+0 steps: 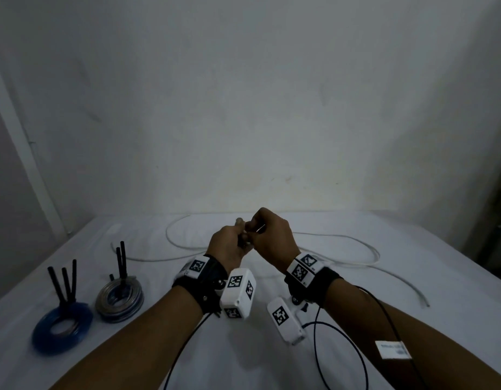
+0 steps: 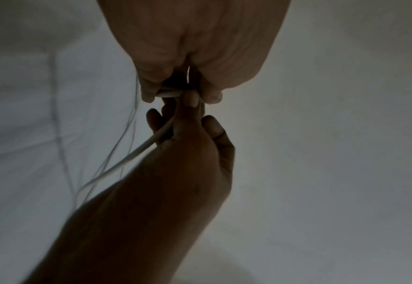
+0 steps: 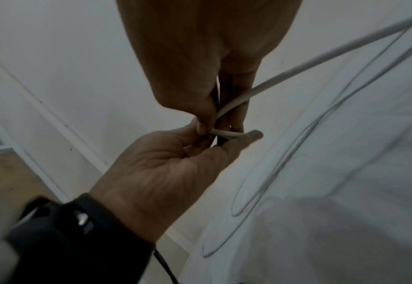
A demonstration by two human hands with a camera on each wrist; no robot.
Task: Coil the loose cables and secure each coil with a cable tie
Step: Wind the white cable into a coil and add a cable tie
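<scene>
Your left hand (image 1: 227, 244) and right hand (image 1: 273, 235) meet above the middle of the white-covered table (image 1: 272, 347), fingertips touching, both pinching the white cable (image 1: 356, 263) near one end. From the head view the grip itself is hidden behind your knuckles. The right wrist view shows it: the cable (image 3: 297, 67) comes in from the upper right, passes between the fingers (image 3: 236, 107) of your right hand (image 3: 200, 57), and bends into a short turn held against your left hand's (image 3: 171, 165) thumb and fingertips. The left wrist view shows the same cable (image 2: 137, 153) trailing down along your left hand (image 2: 188, 153) while your right hand (image 2: 200, 38) nips the end.

The rest of the cable lies in loose loops across the far and right parts of the table, one end near the right edge. At the near left stand a tied blue coil (image 1: 62, 329) and a tied grey-and-blue coil (image 1: 119, 301), black tie tails upright, well apart from your hands. The near centre of the cloth is open.

A small white label (image 1: 393, 349) on your right forearm carries print too small to read.
</scene>
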